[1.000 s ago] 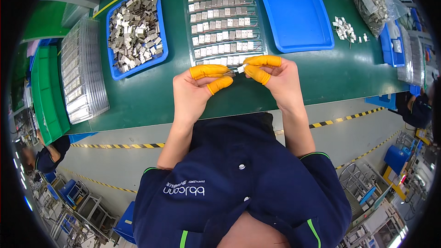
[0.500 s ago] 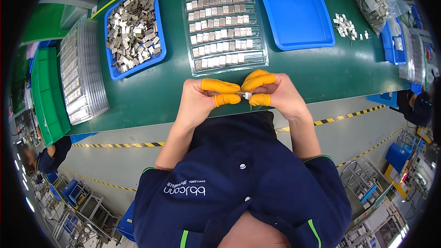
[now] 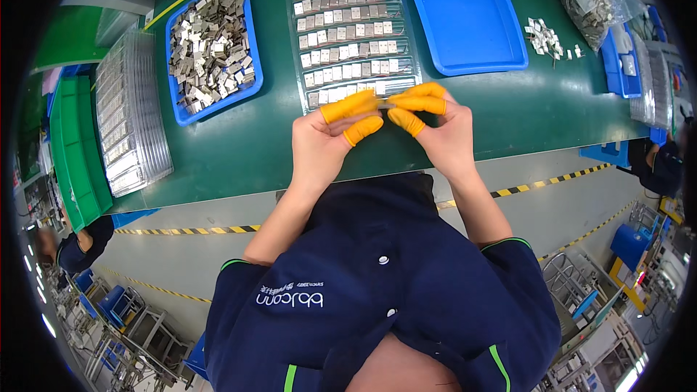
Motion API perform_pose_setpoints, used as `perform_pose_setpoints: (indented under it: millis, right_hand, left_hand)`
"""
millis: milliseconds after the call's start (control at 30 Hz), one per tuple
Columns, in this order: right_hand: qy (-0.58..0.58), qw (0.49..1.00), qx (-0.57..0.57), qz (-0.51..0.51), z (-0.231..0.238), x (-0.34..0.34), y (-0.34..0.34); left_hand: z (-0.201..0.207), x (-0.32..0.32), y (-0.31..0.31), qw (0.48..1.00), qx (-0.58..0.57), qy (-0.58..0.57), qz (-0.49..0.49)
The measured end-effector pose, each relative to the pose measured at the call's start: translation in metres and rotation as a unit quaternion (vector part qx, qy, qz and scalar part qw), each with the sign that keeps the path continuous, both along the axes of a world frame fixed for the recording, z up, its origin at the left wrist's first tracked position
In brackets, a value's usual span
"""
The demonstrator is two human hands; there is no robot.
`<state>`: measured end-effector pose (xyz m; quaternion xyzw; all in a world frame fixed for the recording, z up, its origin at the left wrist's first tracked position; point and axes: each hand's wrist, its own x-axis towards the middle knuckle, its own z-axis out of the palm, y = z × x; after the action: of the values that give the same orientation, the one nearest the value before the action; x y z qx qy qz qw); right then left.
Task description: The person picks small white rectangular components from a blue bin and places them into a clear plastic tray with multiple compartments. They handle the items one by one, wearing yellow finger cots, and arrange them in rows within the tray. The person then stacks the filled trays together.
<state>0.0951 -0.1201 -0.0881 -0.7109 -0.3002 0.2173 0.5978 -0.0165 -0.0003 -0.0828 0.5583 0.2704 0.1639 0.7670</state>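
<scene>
Both my hands meet over the near edge of a clear plastic tray (image 3: pixel 314 99) filled with rows of metal USB plugs. Yellow finger covers are on the thumbs and several fingers. A small metal USB plug (image 3: pixel 385 103), partly hidden, sits at the fingertips of my right hand (image 3: pixel 443 125), which appears closed on it. My left hand (image 3: pixel 327 134) is beside the plug, its thumb apart from its motion-blurred fingers. Whether those fingers touch the plug is unclear.
Left of the tray is a blue bin (image 3: pixel 259 87) of loose metal shells. A blue bin (image 3: pixel 472 18) is at right, beside white connector pieces (image 3: pixel 543 38) and a plastic bag of parts (image 3: pixel 588 3). Stacked clear trays (image 3: pixel 134 112) and a green bin (image 3: pixel 76 149) line the left edge.
Both hands have moved away from me, up to the tray's near edge. My left thumb has parted from its fingers, and the small plug has moved along with the hands.
</scene>
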Motion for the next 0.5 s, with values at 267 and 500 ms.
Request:
perform_pose_setpoints:
  millis: [267, 500]
  right_hand:
    - [-0.453, 0.88, -0.124, -0.079, -0.013, 0.008, 0.007]
    - [-0.483, 0.861, -0.137, -0.083, -0.013, 0.008, 0.006]
  left_hand:
    - [-0.006, -0.023, 0.032, 0.977, 0.164, -0.003, 0.137]
    - [-0.01, -0.028, 0.037, 0.903, 0.402, 0.061, 0.141]
